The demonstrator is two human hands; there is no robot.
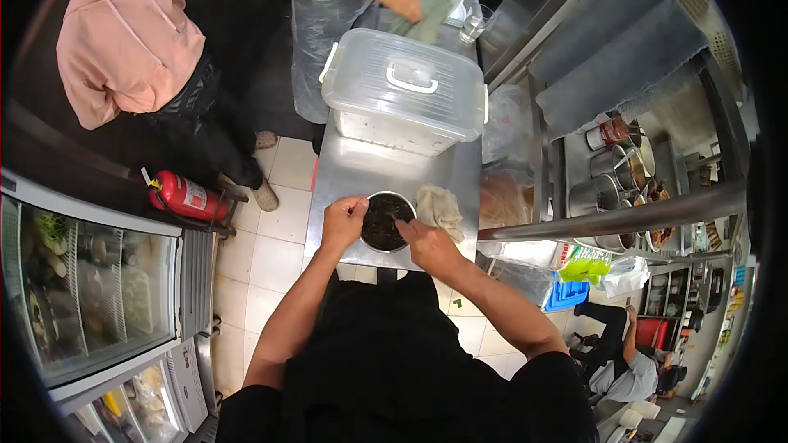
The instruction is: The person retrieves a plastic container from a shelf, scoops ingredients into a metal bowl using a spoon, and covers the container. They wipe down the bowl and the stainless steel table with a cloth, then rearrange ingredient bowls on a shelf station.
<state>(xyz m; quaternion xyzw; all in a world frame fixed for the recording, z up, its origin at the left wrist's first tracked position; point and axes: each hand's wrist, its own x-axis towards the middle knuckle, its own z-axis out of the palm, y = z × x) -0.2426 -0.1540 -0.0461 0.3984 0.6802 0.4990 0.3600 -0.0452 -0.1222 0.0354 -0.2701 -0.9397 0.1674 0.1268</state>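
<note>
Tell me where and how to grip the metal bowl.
Probably best to pinch the metal bowl by its left rim, coming from the left: it stands upright and open, its dark contents lie inside, and the crumpled cloth sits close on the right.

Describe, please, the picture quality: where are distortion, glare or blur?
Head view: fisheye distortion, black corners; head view: pale glare on the steel table and plastic lid; head view: green cloth looks soft, perhaps motion-blurred; head view: dark contents in the metal bowl show little detail.
</note>
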